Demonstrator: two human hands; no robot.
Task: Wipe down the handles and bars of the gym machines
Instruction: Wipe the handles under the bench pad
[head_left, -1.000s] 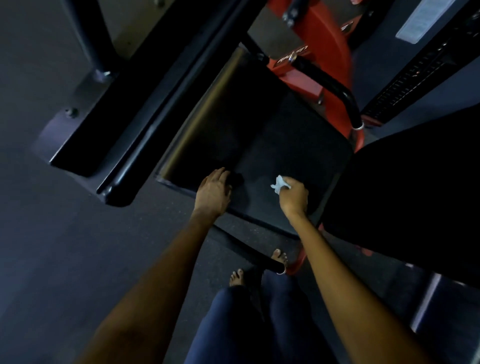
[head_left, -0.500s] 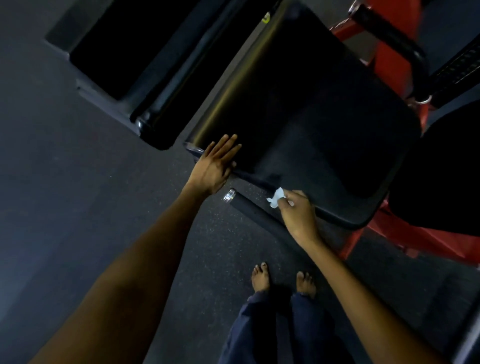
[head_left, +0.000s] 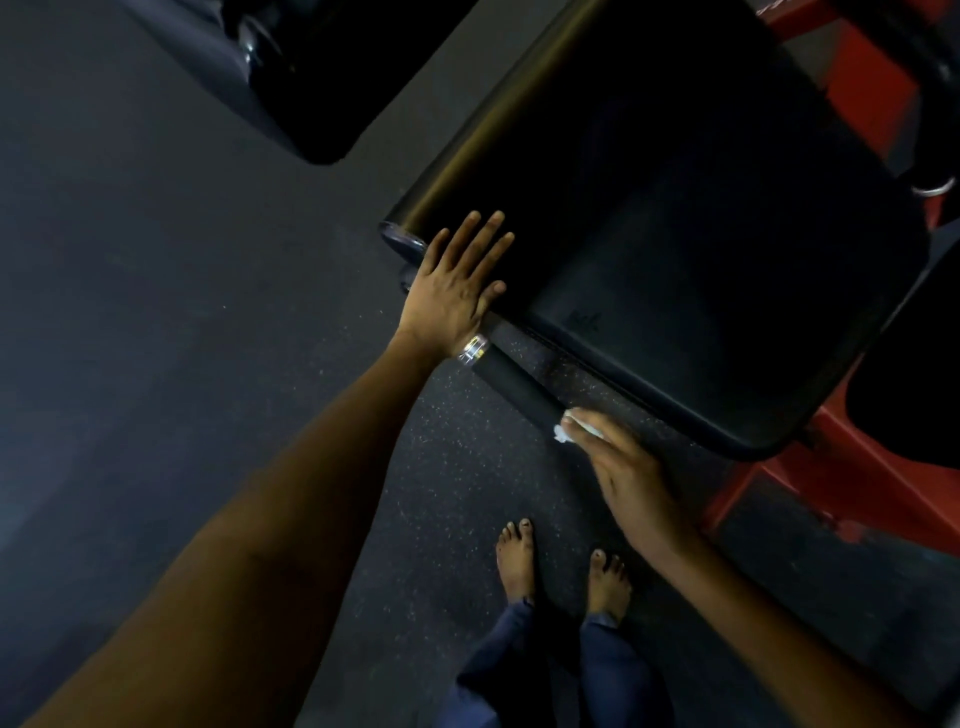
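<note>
A black padded seat of a red-framed gym machine fills the upper right. Below its near edge runs a black grip bar with a chrome end ring. My left hand lies flat with straight fingers on the seat's near left corner. My right hand is on the bar further right, fingers wrapped over it and pressing a small white wipe against the grip. The bar beyond my right hand is hidden under the hand and seat.
The red machine frame stands at the right, behind the seat. Another black machine base sits at the top left. My bare feet stand on the dark speckled rubber floor, which stretches open to the left.
My right hand dropped from the seat's front edge onto the grip bar with the wipe. My left hand stays flat on the seat corner, and the view has moved closer.
</note>
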